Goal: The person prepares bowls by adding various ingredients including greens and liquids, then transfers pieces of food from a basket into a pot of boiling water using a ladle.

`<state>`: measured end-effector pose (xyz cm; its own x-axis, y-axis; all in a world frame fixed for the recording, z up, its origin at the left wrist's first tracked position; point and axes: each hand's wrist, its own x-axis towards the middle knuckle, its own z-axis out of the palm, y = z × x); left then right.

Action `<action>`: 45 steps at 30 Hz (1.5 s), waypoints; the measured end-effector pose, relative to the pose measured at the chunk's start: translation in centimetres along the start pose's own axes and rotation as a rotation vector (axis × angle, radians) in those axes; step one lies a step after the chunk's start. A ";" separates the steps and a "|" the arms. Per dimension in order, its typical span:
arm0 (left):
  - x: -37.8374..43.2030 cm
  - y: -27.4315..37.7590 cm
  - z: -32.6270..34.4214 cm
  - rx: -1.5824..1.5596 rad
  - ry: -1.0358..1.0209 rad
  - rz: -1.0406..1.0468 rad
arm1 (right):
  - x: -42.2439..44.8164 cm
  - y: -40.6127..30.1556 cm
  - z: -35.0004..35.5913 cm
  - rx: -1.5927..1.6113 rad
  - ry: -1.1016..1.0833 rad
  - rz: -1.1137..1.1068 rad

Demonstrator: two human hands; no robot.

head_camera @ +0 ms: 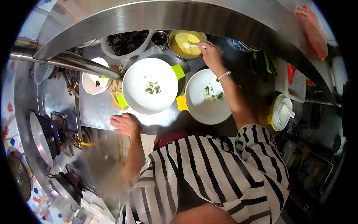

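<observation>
My right hand (211, 56) holds a small white spoon (193, 46) over a metal bowl (170, 42) of yellow powder or paste; its tip carries some pale stuff. Two large white bowls stand before me: one with green handles (151, 103), one with yellow handles (207, 112). In each lie chopped green herbs and small pale bits. My left hand (125, 123) rests at the counter's near edge, below the green-handled bowl, fingers spread and holding nothing. A metal cup (160, 39) with dark red liquid stands left of the powder bowl.
A tub of dark food (125, 43), a white bowl (93, 86) and a brown cloth (115, 92) are at the left. Two pans (42, 140) sit on gas burners; a flame shows. A metal pipe (84, 65) and curved steel edge (167, 14) cross above. Stacked bowls (282, 112) stand right.
</observation>
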<state>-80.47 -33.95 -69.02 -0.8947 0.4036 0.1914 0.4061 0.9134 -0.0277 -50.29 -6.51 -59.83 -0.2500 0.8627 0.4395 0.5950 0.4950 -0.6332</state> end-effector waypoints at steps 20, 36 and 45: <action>0.1 0.2 -0.4 0.004 -0.032 0.001 | -1.9 1.2 -2.0 0.892 0.085 0.696; 0.3 0.1 -1.4 -0.051 -0.151 -0.043 | -6.4 -8.2 1.2 0.415 -0.017 -0.012; 0.1 0.5 -1.9 -0.064 -0.143 -0.028 | -0.9 0.6 -2.2 0.018 -0.006 0.069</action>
<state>-80.04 -33.57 -67.16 -0.9215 0.3853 0.0498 0.3873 0.9211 0.0394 -48.00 -7.23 -59.16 -0.2133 0.8955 0.3906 0.5974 0.4359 -0.6732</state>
